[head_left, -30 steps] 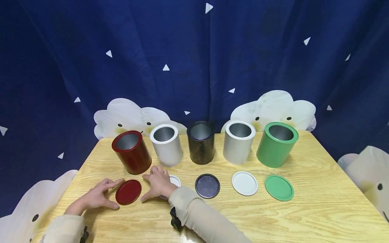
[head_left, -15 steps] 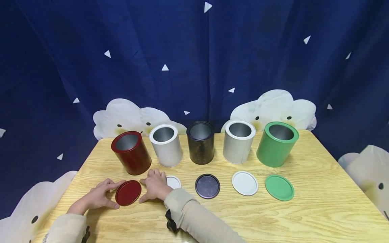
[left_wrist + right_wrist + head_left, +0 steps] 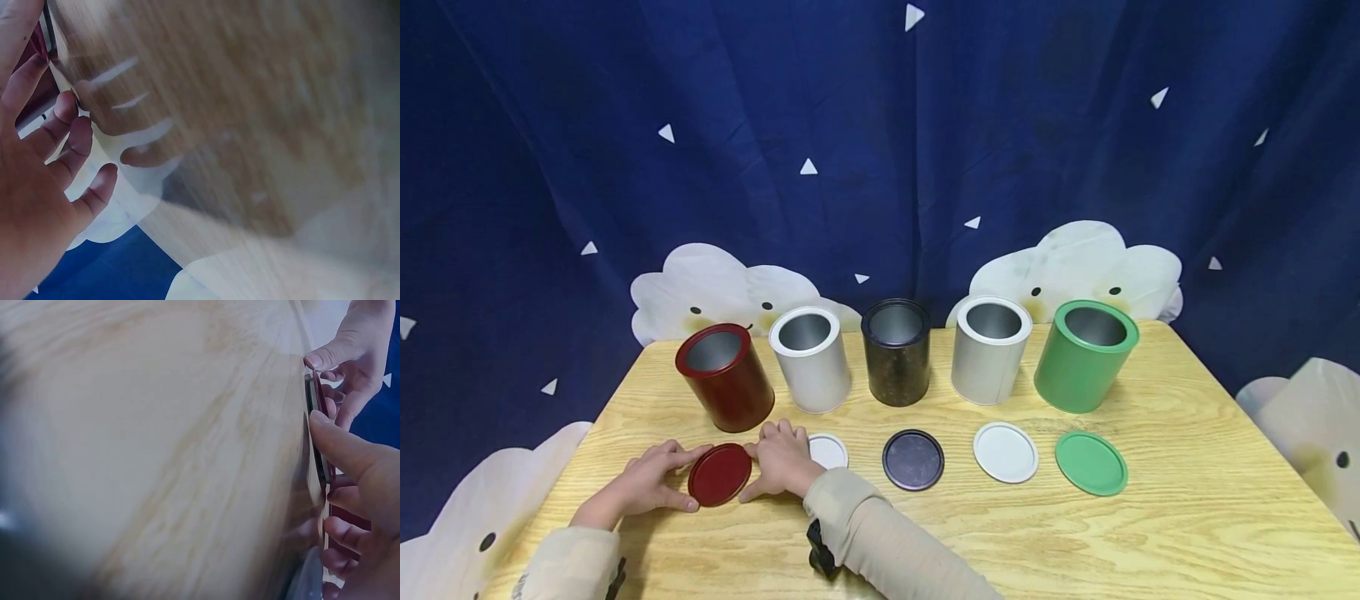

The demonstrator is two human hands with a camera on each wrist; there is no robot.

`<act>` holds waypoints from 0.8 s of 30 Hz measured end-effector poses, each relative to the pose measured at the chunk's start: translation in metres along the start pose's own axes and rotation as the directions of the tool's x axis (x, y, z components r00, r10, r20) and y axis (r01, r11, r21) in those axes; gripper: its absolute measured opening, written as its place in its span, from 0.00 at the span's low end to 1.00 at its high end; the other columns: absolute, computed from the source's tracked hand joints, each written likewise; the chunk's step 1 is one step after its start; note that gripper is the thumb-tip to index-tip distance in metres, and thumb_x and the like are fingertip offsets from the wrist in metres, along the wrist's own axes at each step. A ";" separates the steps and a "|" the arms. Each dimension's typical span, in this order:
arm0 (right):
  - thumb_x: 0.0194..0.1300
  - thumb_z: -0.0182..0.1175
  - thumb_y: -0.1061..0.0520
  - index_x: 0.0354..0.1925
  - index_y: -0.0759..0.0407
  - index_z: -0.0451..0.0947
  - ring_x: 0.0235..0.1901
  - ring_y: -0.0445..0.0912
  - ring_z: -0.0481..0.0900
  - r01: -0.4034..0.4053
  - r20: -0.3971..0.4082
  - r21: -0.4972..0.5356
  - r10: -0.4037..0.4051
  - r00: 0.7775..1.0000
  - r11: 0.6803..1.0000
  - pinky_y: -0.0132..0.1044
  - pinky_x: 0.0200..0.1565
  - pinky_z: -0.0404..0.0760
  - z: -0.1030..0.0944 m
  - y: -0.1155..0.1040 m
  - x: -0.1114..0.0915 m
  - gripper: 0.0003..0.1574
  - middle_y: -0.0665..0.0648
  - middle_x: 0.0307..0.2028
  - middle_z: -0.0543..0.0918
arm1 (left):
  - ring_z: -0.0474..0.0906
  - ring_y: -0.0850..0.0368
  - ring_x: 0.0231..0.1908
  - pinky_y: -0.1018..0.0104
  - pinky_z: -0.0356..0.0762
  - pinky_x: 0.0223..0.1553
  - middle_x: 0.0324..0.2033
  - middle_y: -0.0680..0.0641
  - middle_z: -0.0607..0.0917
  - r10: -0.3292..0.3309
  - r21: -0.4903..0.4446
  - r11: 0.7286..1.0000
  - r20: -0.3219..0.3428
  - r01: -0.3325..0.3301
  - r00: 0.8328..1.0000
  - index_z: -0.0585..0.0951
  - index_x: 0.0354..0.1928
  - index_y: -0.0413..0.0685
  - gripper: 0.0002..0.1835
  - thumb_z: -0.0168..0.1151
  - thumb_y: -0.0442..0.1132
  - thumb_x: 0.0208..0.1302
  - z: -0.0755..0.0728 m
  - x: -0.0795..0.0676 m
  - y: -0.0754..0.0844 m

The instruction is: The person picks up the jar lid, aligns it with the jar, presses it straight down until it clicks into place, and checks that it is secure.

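A dark red round lid (image 3: 720,475) lies on the wooden table between both hands. From the left, my left hand (image 3: 643,485) holds its edge, with the index finger on the far side and the thumb on the near side. Opposite it, my right hand (image 3: 781,462) holds the right edge in the same way. Seen edge-on in the right wrist view, the lid (image 3: 320,437) has thumbs of both hands at its rim. Behind it stands a matching red can (image 3: 730,387) without a lid on top. The left wrist view shows the left hand's palm (image 3: 31,194) and curled fingers.
A white can (image 3: 816,375), a black can (image 3: 897,371), another white can (image 3: 988,367) and a green can (image 3: 1078,375) line the back. Before them lie a white lid (image 3: 830,452), a black lid (image 3: 913,460), another white lid (image 3: 1005,452) and a green lid (image 3: 1091,463).
My right hand has moved left to the red lid's edge, uncovering more of the white lid beside it. My left hand has come slightly right, and both hands now take hold of the red lid.
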State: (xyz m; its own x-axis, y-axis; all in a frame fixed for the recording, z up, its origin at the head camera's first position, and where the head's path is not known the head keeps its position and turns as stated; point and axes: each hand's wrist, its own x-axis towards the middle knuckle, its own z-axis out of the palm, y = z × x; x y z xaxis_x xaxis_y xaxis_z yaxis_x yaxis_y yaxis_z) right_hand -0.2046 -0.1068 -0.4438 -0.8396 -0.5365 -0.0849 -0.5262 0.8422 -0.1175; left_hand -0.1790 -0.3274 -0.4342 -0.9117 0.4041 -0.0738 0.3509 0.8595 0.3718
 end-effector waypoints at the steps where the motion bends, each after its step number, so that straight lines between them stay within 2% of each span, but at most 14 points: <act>1: 0.38 0.64 0.25 0.57 0.30 0.70 0.40 0.40 0.60 0.000 -0.002 0.011 0.000 1.000 1.000 0.35 0.34 0.57 0.000 0.000 0.000 0.45 0.42 0.41 0.69 | 0.66 0.57 0.36 0.62 0.59 0.30 0.32 0.56 0.71 0.003 0.002 1.000 -0.004 -0.003 1.000 0.74 0.57 0.46 0.44 0.71 0.59 0.34 0.000 0.000 0.000; 7: 0.38 0.65 0.26 0.57 0.35 0.71 0.39 0.39 0.61 0.016 -0.045 0.091 -0.012 0.999 0.996 0.33 0.33 0.57 0.003 0.001 0.002 0.46 0.41 0.40 0.70 | 0.63 0.60 0.33 0.64 0.58 0.30 0.30 0.56 0.69 0.045 -0.022 0.999 -0.040 -0.046 0.998 0.74 0.56 0.41 0.43 0.71 0.58 0.37 0.001 -0.001 0.000; 14: 0.39 0.65 0.27 0.56 0.40 0.73 0.38 0.39 0.62 0.077 -0.124 0.135 -0.061 0.990 0.988 0.30 0.32 0.57 0.003 0.004 0.003 0.45 0.41 0.42 0.72 | 0.60 0.62 0.30 0.68 0.58 0.28 0.27 0.56 0.68 0.113 -0.064 0.991 -0.099 -0.120 0.989 0.74 0.55 0.37 0.40 0.72 0.54 0.39 0.001 -0.003 -0.003; 20: 0.39 0.67 0.29 0.56 0.41 0.74 0.37 0.39 0.63 0.111 -0.181 0.169 -0.079 0.980 0.979 0.28 0.31 0.56 -0.002 0.006 0.000 0.45 0.42 0.42 0.72 | 0.62 0.62 0.29 0.68 0.62 0.27 0.27 0.55 0.70 0.219 -0.149 0.958 -0.168 -0.245 0.961 0.74 0.55 0.36 0.37 0.74 0.44 0.41 -0.001 -0.004 -0.007; 24: 0.40 0.67 0.30 0.57 0.43 0.74 0.38 0.39 0.64 0.128 -0.205 0.178 -0.091 0.975 0.976 0.28 0.31 0.57 -0.005 0.006 -0.001 0.44 0.42 0.41 0.72 | 0.64 0.60 0.30 0.67 0.65 0.28 0.28 0.53 0.70 0.219 -0.204 0.946 -0.165 -0.251 0.962 0.72 0.56 0.35 0.37 0.74 0.41 0.41 -0.006 -0.004 -0.007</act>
State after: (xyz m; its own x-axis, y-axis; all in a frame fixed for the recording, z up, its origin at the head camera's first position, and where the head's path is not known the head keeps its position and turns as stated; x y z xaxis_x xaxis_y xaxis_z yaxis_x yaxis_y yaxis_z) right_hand -0.2078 -0.1009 -0.4391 -0.7982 -0.5880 0.1310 -0.5971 0.7432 -0.3019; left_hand -0.1787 -0.3371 -0.4306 -0.8351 0.5253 0.1632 0.5170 0.6481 0.5592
